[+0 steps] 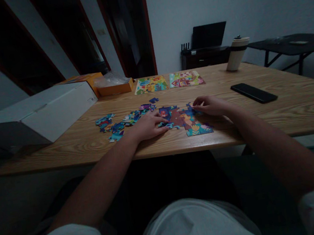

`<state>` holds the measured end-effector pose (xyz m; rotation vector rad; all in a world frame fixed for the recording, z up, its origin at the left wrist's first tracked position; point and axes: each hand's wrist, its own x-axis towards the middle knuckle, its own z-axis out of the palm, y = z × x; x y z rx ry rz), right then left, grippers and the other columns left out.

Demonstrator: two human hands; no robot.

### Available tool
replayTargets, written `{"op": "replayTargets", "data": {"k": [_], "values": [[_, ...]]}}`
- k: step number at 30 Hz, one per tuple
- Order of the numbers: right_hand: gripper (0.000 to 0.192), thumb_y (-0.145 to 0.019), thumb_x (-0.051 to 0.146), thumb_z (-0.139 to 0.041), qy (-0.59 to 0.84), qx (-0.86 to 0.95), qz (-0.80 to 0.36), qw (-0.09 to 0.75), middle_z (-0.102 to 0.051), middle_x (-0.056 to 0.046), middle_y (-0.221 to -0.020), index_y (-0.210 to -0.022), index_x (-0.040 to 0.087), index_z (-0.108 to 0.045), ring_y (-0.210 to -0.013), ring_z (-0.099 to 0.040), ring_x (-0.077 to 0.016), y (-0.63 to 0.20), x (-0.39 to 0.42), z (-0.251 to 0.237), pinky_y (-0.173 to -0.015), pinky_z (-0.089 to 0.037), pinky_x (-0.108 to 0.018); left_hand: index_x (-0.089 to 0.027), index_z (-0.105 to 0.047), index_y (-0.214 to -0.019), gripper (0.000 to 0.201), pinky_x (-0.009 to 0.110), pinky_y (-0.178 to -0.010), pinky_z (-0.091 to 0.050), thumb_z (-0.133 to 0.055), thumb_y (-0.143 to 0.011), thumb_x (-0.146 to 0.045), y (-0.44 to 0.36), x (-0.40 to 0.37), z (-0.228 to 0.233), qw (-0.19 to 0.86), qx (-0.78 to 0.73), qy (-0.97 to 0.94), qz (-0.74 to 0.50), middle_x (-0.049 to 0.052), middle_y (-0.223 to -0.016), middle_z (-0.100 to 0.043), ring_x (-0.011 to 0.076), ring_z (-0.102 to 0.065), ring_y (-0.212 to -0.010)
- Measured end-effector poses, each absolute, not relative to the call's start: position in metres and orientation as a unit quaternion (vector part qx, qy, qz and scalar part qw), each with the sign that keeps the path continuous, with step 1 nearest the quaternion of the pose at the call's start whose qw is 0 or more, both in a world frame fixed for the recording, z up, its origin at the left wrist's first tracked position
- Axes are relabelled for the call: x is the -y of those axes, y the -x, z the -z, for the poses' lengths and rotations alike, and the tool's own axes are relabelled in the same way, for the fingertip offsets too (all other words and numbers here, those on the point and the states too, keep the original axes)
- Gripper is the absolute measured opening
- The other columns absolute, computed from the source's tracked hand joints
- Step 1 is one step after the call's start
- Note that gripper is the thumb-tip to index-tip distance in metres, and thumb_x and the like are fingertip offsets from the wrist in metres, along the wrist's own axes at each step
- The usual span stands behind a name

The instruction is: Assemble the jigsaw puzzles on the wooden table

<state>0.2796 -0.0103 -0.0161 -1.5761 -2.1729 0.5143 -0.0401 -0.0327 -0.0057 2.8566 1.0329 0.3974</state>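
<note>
Item: partly joined puzzle [189, 122], flat on the wooden table [293, 111] near its front edge, straight ahead of me. My left hand [146, 127] lies palm down on its left margin, fingers stretched and slightly spread, gripping nothing I can see. My right hand [210, 105] rests at its upper right corner, fingertips drawn together on a piece there; whether they actually pinch it I cannot tell. Loose pieces [122, 121] scattered just left. Further back: two finished puzzles [169, 81], orange box [110, 86], white carton [37, 112]. Right: black phone [253, 92], tumbler [236, 54].
</note>
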Motion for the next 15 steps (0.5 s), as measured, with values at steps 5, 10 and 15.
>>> {"op": "replayTargets", "data": {"k": [5, 10, 15], "values": [[0.026, -0.091, 0.041, -0.056, 0.568, 0.775, -0.186, 0.207, -0.072, -0.008, -0.095, -0.102, 0.021, -0.069, -0.081, -0.064, -0.0212, -0.278, 0.011, 0.015, -0.070, -0.047, -0.030, -0.025, -0.072, -0.115, 0.038, 0.035, -0.095, -0.040, -0.057, -0.090, -0.048, 0.039, 0.034, 0.006, 0.010, -0.342, -0.931, -0.126, 0.009, -0.113, -0.060, 0.0244, -0.055, -0.105], [0.027, -0.092, 0.041, -0.055, 0.577, 0.770, -0.185, 0.200, -0.072, -0.009, -0.093, -0.103, 0.020, -0.069, -0.079, -0.065, -0.0215, -0.276, 0.015, 0.011, -0.068, -0.047, -0.031, -0.024, -0.073, -0.112, 0.038, 0.037, -0.091, -0.041, -0.054, -0.091, -0.049, 0.035, 0.041, 0.003, -0.035, -0.344, -0.931, -0.114, 0.010, -0.109, -0.060, 0.0261, -0.054, -0.102], [0.029, -0.092, 0.042, -0.055, 0.574, 0.774, -0.184, 0.196, -0.072, -0.009, -0.096, -0.104, 0.020, -0.068, -0.080, -0.065, -0.0218, -0.277, 0.015, 0.011, -0.068, -0.047, -0.031, -0.023, -0.075, -0.105, 0.038, 0.041, -0.095, -0.038, -0.051, -0.092, -0.050, 0.030, 0.049, 0.001, -0.089, -0.354, -0.926, -0.101, 0.012, -0.110, -0.061, 0.0290, -0.054, -0.105]]}}
